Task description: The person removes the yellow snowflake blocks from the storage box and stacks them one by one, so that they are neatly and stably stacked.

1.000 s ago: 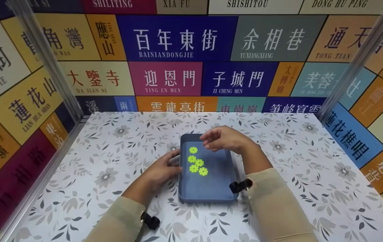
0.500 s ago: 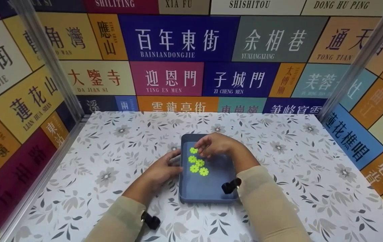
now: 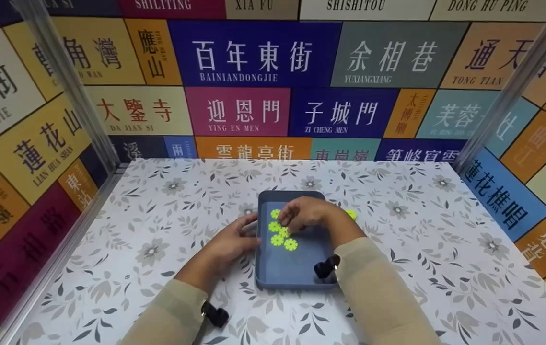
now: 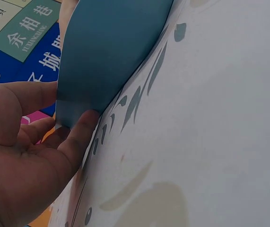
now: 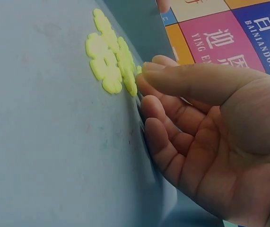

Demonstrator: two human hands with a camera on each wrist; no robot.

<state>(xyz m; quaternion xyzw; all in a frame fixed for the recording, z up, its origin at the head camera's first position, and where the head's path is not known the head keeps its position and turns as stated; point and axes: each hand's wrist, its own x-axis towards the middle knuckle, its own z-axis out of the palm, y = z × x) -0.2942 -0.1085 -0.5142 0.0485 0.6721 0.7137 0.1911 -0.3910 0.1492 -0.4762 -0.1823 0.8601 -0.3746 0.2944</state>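
A blue-grey tray holds several yellow-green flower-shaped pieces lying flat and close together at its left side. My left hand grips the tray's left wall; in the left wrist view, the thumb reaches over the rim and a fingertip rests against the outside of the wall. Over the tray, my right hand has its fingertips right beside the cluster. The right wrist view shows thumb and fingers loosely bent next to the pieces, with none clearly pinched.
Another yellow-green piece lies on the floral-patterned table, right of the tray and partly behind the right forearm. Colourful sign panels stand behind and along both sides, with clear upright edges at the corners.
My right hand has moved left and down from the tray's far edge to the pieces. The piece on the table has come into sight beside the forearm. My left hand has stayed put.
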